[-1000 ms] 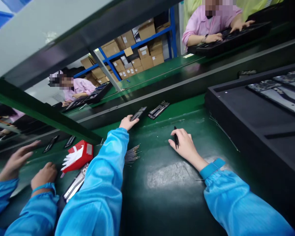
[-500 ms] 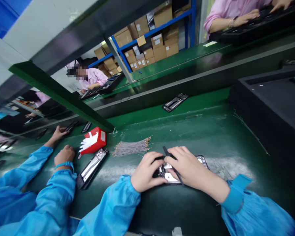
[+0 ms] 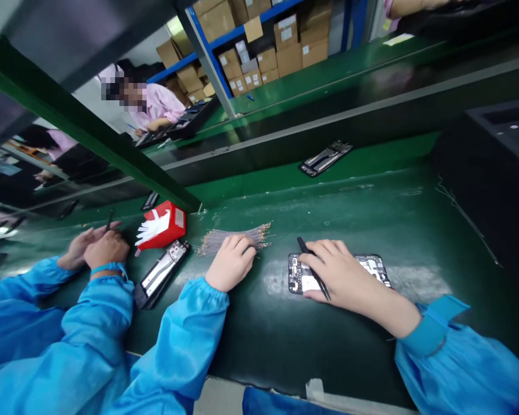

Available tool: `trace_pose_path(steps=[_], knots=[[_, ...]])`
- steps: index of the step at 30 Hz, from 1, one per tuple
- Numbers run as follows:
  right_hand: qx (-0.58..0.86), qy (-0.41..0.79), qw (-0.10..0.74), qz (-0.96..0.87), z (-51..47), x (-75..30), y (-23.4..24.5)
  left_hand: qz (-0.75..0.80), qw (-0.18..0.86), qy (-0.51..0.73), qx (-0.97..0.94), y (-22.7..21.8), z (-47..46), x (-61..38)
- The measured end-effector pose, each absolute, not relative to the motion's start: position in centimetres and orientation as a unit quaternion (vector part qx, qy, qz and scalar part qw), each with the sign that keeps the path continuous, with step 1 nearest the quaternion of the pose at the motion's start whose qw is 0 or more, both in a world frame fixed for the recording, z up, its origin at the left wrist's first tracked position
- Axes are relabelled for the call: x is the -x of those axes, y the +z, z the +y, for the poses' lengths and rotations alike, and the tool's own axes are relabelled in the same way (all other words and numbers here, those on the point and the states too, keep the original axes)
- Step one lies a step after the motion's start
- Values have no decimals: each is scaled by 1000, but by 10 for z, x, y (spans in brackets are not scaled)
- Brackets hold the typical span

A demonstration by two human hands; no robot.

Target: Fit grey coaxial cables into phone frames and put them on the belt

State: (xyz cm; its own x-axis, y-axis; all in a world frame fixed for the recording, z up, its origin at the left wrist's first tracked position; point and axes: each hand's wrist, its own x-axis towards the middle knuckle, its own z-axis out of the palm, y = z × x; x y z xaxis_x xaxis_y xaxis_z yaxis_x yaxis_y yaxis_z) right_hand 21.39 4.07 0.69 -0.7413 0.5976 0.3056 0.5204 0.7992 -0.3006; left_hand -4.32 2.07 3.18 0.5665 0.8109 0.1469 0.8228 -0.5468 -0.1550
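Currently the right hand (image 3: 335, 268) lies over the phone (image 3: 294, 274), its fingers clamped on the black tweezers (image 3: 313, 268), which slant across the phone's left half with their tips toward the near side. The phone lies flat on the green bench (image 3: 263, 340), right of the middle, insides up; the hand covers its middle, so that only its left end and its far right part show. The thumb is by the phone's near edge.

The left hand (image 3: 231, 262) is at the near side of the cables (image 3: 220, 239), left of the phone and well apart from it. Its fingers are curled and close together over the bundle's right part; whether they pinch a cable I cannot tell, since the knuckles hide the tips. The cables lie side by side, running left to right.

Left of the cables stands a red box (image 3: 173, 227) with white strips (image 3: 153, 232) in it, and just nearer lies a phone frame (image 3: 164, 271). Another frame (image 3: 326, 158) lies on the far side, beyond the phone. At the far right is a black tray (image 3: 471, 144). On the left, a co-worker's two hands (image 3: 106, 248) are close together.
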Motion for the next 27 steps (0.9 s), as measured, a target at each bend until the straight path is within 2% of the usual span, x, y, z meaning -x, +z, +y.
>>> trace_pose_path(steps=[4, 8, 14, 22, 27], knots=[[294, 161, 281, -899, 39, -209, 10, -415, 13, -89, 905, 24, 11, 7], [295, 268, 346, -849, 33, -204, 12, -413, 24, -96, 906, 16, 2, -16], [324, 393, 324, -797, 31, -203, 15, -456, -2, -101, 884, 13, -1, -11], [368, 408, 323, -771, 32, -203, 11, -476, -45, -135, 868, 13, -2, -9], [384, 368, 321, -783, 32, -203, 12, -477, -55, -135, 867, 13, -3, -9]])
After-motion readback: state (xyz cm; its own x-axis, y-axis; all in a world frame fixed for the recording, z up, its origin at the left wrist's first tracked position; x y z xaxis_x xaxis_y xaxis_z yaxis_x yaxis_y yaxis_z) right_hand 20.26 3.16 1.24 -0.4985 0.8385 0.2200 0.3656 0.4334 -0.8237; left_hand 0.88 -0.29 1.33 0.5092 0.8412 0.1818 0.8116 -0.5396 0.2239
